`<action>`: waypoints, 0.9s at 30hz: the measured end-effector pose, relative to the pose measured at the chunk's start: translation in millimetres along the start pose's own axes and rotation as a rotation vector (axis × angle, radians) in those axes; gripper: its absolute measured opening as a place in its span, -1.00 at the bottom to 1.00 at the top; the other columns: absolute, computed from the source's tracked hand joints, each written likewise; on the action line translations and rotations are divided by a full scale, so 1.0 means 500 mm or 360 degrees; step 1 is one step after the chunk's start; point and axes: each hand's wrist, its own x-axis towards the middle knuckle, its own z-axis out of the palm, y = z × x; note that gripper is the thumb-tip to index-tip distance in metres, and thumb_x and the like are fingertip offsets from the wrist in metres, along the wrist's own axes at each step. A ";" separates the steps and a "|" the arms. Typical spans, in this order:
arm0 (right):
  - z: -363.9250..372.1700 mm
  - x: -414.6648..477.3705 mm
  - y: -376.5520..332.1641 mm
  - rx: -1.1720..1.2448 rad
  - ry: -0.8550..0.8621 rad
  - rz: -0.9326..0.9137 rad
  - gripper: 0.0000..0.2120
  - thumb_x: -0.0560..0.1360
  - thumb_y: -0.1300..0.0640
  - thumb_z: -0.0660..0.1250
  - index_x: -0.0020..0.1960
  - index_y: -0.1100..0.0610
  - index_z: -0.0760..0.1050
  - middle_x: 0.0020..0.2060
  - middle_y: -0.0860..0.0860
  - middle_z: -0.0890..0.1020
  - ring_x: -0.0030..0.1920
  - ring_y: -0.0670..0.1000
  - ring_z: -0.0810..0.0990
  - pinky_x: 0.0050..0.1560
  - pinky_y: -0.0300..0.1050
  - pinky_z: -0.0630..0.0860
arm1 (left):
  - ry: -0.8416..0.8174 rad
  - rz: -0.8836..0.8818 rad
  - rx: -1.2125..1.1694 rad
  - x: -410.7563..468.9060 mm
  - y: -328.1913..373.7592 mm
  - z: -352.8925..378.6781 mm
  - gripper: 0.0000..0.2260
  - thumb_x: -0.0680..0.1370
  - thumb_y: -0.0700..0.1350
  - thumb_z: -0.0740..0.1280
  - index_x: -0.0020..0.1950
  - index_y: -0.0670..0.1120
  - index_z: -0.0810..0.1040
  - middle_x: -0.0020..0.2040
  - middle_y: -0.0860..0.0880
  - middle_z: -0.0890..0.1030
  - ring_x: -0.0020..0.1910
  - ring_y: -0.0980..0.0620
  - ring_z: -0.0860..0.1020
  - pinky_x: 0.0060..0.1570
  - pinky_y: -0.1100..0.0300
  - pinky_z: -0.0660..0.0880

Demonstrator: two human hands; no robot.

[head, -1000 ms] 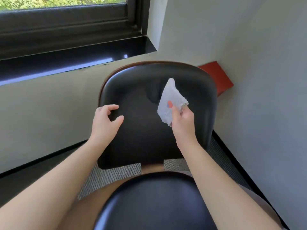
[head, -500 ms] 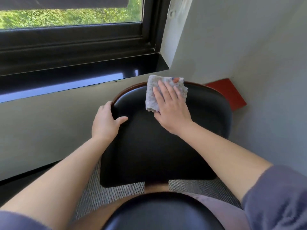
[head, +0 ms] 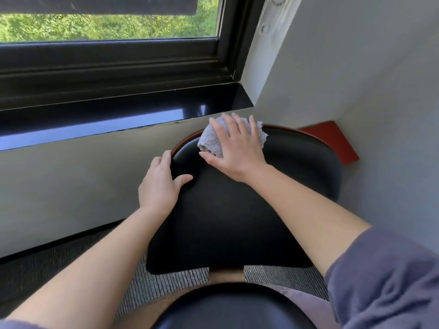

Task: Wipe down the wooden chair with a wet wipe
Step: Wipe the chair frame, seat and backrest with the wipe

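The chair has a black padded backrest (head: 237,222) with a thin brown wooden rim (head: 306,134) and a black seat (head: 232,307) at the bottom of the view. A white wet wipe (head: 211,142) lies bunched on the top edge of the backrest. My right hand (head: 237,150) presses flat on the wipe, fingers spread and straight over the rim. My left hand (head: 159,184) grips the upper left edge of the backrest, fingers curled behind it and thumb on the front.
A dark window frame and glossy black sill (head: 118,115) run across the back. A pale wall (head: 380,91) stands close on the right. A red flat object (head: 332,141) leans in the corner behind the chair. Grey carpet (head: 166,286) shows under the backrest.
My right hand went from pinching the wipe in front of the backrest to pressing it flat on the top edge. My left hand slid up to the upper left corner.
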 end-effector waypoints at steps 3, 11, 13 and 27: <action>0.001 0.010 -0.021 0.0103 -0.0004 0.0066 -0.28 0.50 -0.41 -0.16 0.56 -0.09 0.07 0.51 0.06 0.21 0.53 0.11 0.08 0.50 0.27 -0.16 | -0.0015 -0.0001 -0.0009 0.001 0.000 0.002 -0.45 0.51 0.11 0.39 0.41 -0.02 0.29 0.17 -0.02 0.45 0.08 -0.09 0.50 -0.13 0.02 0.44; -0.008 0.031 -0.028 0.0192 0.0107 0.0121 -0.57 0.63 -0.19 -0.04 0.38 -0.12 0.40 0.37 -0.02 0.44 0.42 0.05 0.28 0.48 0.24 -0.07 | -0.0014 0.0005 -0.0018 0.000 -0.003 0.002 -0.50 0.51 0.12 0.39 0.36 -0.01 0.31 0.11 0.00 0.44 0.02 -0.08 0.50 -0.13 -0.02 0.49; 0.004 0.036 -0.030 0.0065 0.0184 0.0134 -0.54 0.60 -0.19 -0.02 0.37 -0.07 0.42 0.34 0.01 0.47 0.39 0.08 0.35 0.45 0.21 0.07 | -0.0015 0.0004 -0.0037 0.001 -0.004 0.000 -0.49 0.50 0.12 0.40 0.37 -0.01 0.31 0.08 0.02 0.42 0.01 -0.06 0.49 -0.13 0.00 0.47; 0.028 0.061 -0.021 -0.0031 0.0558 -0.0126 -0.63 0.50 -0.11 0.08 -0.13 0.12 0.54 -0.23 0.05 0.59 -0.20 0.11 0.52 -0.15 0.00 0.32 | 0.0034 -0.0028 0.0078 0.004 0.003 -0.003 -0.49 0.47 0.16 0.41 0.33 0.00 0.37 -0.01 0.03 0.45 -0.06 -0.04 0.46 -0.23 0.08 0.36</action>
